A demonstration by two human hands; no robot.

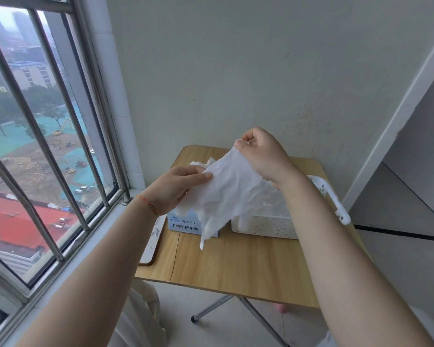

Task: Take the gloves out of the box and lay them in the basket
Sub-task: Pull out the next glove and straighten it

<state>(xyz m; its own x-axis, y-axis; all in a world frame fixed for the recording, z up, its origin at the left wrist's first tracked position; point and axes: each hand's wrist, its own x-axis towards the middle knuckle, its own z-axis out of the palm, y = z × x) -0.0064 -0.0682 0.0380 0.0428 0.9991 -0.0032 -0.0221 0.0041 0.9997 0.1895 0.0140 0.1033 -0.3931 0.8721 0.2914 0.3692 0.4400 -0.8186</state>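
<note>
Head view. The box (pixel 183 225) stands on the table (pixel 236 266) near its left edge, its light blue front face printed with a small sun-like logo, a line of small characters too fine to read, and below them the larger dark characters 丁腈防护手套. More white glove material (pixel 198 163) pokes up from the box top behind the left hand.

A white glove (pixel 228 191) is held in the air above the box and the left end of the basket, spread between both hands. The right hand (pixel 263 156) is raised over the middle of the table, back of the hand toward the camera, thumb and forefinger pinching the glove's upper edge. The left hand (pixel 178 186) is lower and nearer the window side, thumb on top and fingers underneath, gripping the glove's left edge. A thin red string sits on the left wrist. The glove's fingers hang loose and crumpled, their tips dangling in front of the box's right corner.

The white perforated basket (pixel 268 226) sits just right of the box, reaching to the table's right edge, a handle (pixel 333 201) jutting past that side; white material already lies inside it.

The near half of the wooden table is bare. The far edge meets the wall, and the left edge runs close beside the window sill (pixel 125 211) and its metal bars.
</note>
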